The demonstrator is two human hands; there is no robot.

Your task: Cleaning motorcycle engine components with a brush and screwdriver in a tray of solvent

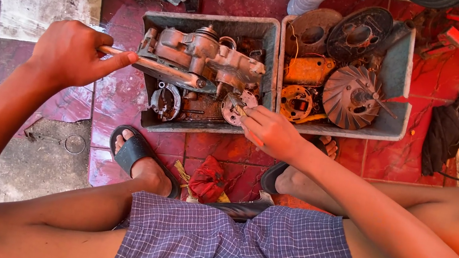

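Left hand [69, 54] grips a long metal tool [159, 69], arm outstretched; right hand [269, 132] pinches a small part [239, 109].

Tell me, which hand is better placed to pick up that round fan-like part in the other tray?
The right hand, probably. It sits at the divide between the trays, near the finned disc. The left hand is farther away, gripping a long tool.

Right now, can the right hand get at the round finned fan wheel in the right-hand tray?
Probably yes. The right hand rests at the edge of the left tray, beside the right tray. The finned fan wheel lies on top of the other parts, uncovered, with nothing between.
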